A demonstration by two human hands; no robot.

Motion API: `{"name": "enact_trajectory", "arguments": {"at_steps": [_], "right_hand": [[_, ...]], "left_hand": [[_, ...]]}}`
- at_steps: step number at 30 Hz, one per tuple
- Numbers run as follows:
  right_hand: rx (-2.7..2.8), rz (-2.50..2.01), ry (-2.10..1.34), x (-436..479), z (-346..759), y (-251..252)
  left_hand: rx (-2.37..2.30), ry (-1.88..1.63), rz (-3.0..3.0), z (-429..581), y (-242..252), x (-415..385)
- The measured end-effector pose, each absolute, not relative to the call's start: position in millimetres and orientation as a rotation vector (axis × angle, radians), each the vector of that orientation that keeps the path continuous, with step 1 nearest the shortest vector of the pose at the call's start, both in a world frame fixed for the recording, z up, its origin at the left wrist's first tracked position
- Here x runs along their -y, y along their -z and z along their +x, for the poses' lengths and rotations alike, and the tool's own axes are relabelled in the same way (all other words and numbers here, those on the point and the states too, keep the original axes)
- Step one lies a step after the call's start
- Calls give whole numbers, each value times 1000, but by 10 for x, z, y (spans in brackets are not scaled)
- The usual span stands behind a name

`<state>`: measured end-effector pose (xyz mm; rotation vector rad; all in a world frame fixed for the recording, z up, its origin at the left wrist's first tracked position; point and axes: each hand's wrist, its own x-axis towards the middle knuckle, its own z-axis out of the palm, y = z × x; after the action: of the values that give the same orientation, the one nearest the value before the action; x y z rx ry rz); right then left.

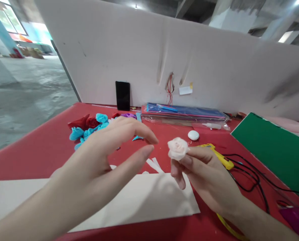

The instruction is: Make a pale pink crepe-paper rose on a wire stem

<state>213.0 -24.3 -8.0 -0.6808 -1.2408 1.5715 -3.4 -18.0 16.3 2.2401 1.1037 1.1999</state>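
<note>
Between the thumb and fingers of my right hand is a small pale pink paper rose, its layered petals turned toward me. My left hand hovers to the left of the flower, thumb and fingers apart, touching nothing. Below both hands lies a long strip of cream paper. A few narrow white paper scraps rest just beyond its far edge.
Blue paper flowers and a red one sit at the left. A yellow glue gun with black cable lies right, near a green board. A black phone leans on the white partition, beside plastic-wrapped sheets.
</note>
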Motion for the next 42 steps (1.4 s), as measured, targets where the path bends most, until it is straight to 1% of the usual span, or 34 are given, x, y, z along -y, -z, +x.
{"name": "enact_trajectory", "arguments": {"at_steps": [3,7,11,15,18,23,32,42], "right_hand": [[1188,-579,-1651,220,2113,114],[1374,-404,-1522,148,2152,205],[1520,-249,-1430,9,2239,328],[1604,-195,-1368,-107,2314,369],[1644,-189,-1329,-166,2365,359],[1685,-174,-1268,-206,2414,327],[1702,-145,-1231,-128,2391,313],[1689,-123,-1166,-151,2335,277]], "left_hand": [[-1008,-1065,2072,21,-175,119],[-832,-807,1736,97,-189,107],[-746,-760,1407,158,-169,154],[-710,-680,1158,273,-133,216],[-622,-701,1035,357,-78,265],[-554,-854,899,410,1,332],[-375,-838,749,440,-9,429],[-532,-878,872,391,-4,472]]}}
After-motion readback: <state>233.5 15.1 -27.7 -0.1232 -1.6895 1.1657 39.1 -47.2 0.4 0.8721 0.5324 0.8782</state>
